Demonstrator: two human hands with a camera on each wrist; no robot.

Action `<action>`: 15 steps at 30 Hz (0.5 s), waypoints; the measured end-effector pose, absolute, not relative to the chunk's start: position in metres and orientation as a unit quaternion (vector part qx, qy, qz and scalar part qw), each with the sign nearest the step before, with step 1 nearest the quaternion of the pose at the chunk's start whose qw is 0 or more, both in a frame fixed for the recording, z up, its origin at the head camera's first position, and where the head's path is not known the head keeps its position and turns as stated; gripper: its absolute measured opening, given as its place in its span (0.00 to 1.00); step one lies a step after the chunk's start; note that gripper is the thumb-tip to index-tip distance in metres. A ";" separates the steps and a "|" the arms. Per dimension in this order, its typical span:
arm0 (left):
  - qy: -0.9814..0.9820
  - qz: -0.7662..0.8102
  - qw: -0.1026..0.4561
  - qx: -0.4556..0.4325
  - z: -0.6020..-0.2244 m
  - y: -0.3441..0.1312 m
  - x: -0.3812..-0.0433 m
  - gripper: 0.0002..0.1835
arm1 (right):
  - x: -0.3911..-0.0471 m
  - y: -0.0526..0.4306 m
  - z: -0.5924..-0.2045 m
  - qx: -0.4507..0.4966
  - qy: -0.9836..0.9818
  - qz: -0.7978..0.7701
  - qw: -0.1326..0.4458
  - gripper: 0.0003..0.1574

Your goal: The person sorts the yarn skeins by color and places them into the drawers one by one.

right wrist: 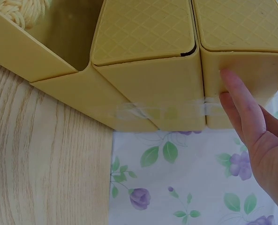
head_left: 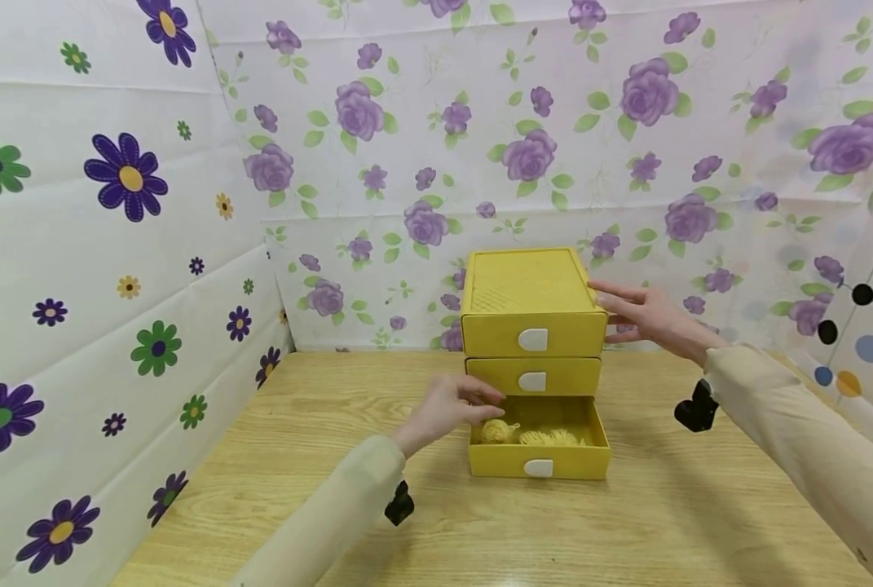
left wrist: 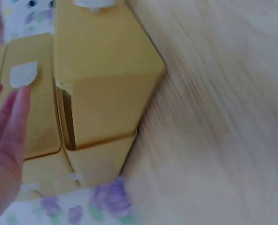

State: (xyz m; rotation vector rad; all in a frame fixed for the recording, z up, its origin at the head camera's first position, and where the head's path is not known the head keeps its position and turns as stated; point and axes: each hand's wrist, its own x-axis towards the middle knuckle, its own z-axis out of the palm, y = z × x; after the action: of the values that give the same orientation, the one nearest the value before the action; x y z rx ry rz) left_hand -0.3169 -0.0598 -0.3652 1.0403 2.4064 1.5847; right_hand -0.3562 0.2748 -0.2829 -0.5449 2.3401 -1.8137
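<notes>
A yellow three-drawer box [head_left: 527,281] stands on the table against the flowered cloth. Its bottom drawer [head_left: 498,463] is pulled out, while the two upper ones are closed. Inside that drawer lie a small ball of yellow yarn [head_left: 496,432] and a bundle of yellow yarn strands [head_left: 552,438]. My left hand [head_left: 456,403] hovers over the left side of the drawer, above the yarn ball, fingers extended and gripping nothing visible. With its fingertips, my right hand [head_left: 649,314] touches the right side of the box near the top; its fingers are nearly straight in the right wrist view.
The wooden table [head_left: 421,530] extends in front of the box and to both sides. Behind it hangs a cloth with purple roses [head_left: 359,110]; a daisy-print cloth [head_left: 128,175] closes off the left. White tabs [head_left: 532,340] mark the drawer fronts.
</notes>
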 end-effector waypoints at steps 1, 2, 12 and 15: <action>0.794 0.488 0.027 0.361 -0.367 -0.059 -0.317 0.10 | -0.356 0.275 -0.283 -0.180 0.776 -0.601 0.065 0.35; 0.801 0.459 0.013 0.385 -0.367 -0.058 -0.316 0.09 | -0.356 0.275 -0.282 -0.181 0.775 -0.602 0.065 0.35; 0.780 0.376 -0.040 0.498 -0.374 -0.054 -0.310 0.09 | -0.355 0.274 -0.282 -0.178 0.772 -0.606 0.065 0.36; 0.771 0.367 -0.048 0.518 -0.375 -0.054 -0.309 0.08 | -0.355 0.274 -0.282 -0.177 0.774 -0.605 0.064 0.36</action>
State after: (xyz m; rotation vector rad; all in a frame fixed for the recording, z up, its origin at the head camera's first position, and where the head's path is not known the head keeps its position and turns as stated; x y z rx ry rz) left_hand -0.3092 -0.0540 -0.3755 1.6805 2.4993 1.1890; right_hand -0.3552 0.2739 -0.2821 -0.5331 2.3381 -1.8261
